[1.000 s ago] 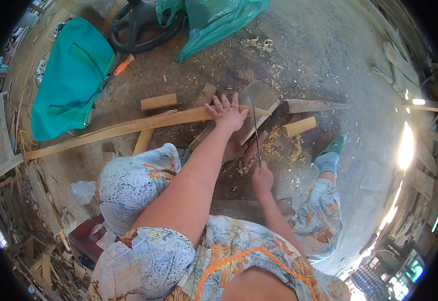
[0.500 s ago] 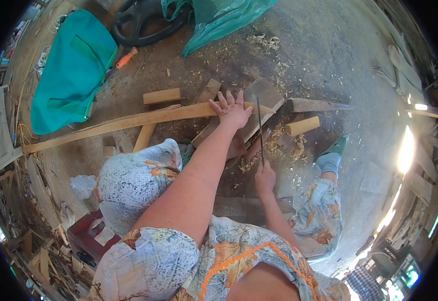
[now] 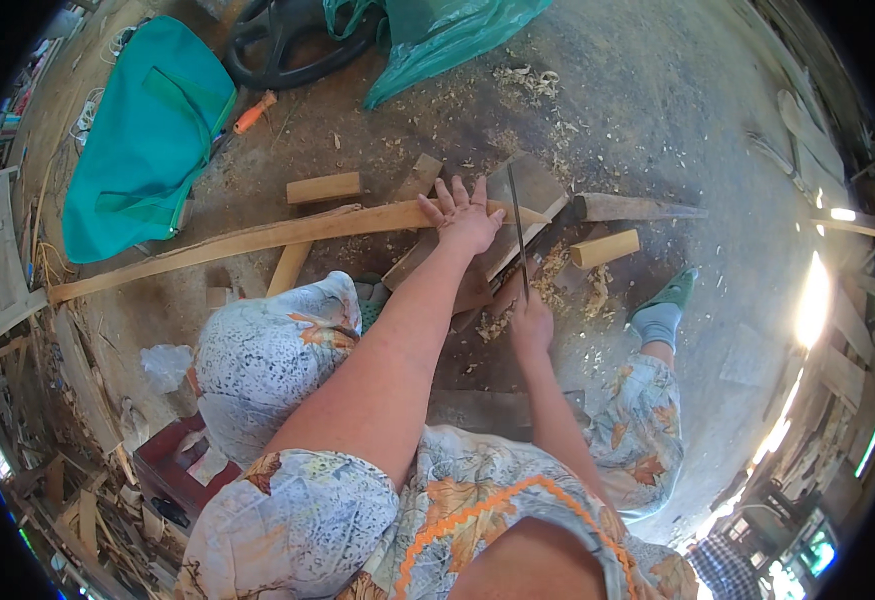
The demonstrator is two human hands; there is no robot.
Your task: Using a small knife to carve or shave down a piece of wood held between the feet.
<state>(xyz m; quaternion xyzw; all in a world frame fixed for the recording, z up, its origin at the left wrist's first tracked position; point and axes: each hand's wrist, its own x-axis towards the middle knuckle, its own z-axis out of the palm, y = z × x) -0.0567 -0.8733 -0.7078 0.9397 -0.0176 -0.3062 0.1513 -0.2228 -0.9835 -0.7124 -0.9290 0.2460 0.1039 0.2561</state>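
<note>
Left hand (image 3: 466, 224), fingers spread, rests on plank (image 3: 287, 233); right hand (image 3: 531, 325) grips thin tool (image 3: 518, 230), possibly a saw. Wood block (image 3: 605, 249) and shavings (image 3: 599, 292) lie nearby.

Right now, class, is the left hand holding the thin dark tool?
No, the left hand lies spread on the plank, while the right hand holds the thin dark tool by its near end.

- I see a pale leaf-printed cloth top (image 3: 292, 530), its neckline edged in wavy orange trim (image 3: 537, 485)
- Matching loose cloth trousers (image 3: 647, 425)
- Pale-blue sock (image 3: 654, 322), green shoe (image 3: 670, 291)
</note>
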